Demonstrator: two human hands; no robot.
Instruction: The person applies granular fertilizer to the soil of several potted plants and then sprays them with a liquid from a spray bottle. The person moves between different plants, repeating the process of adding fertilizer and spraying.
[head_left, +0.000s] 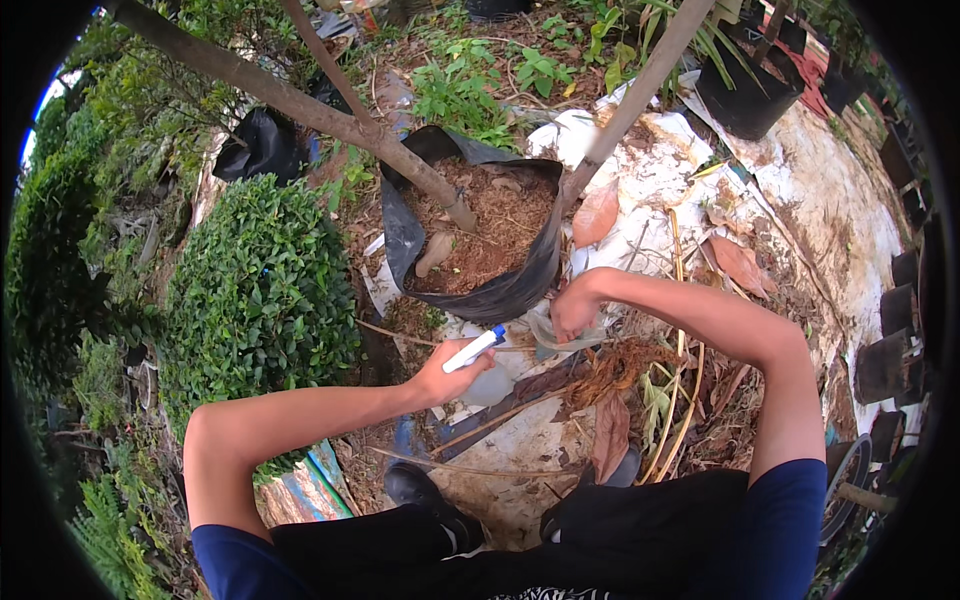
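Note:
My left hand (450, 371) is closed around a white marker pen (472, 349) with a blue cap end, pointing up to the right. A round translucent disc or lid (489, 385) lies just below and right of it. My right hand (576, 311) reaches down beside a black plastic grow bag (495, 296), its fingers at a clear plastic bag or film (547, 330); whether they grip it is hidden. Brown soil (495, 247) and a slanting tree trunk (420, 169) are inside the grow bag.
A trimmed leafy shrub (262, 292) stands left. Large dry leaves (611, 435), brown fibre (622, 367) and long dry stalks (679, 420) litter the dirty white sheeting (817, 217). Another trunk (637, 97) slants at the upper right. Black plant pots (750, 94) stand farther right.

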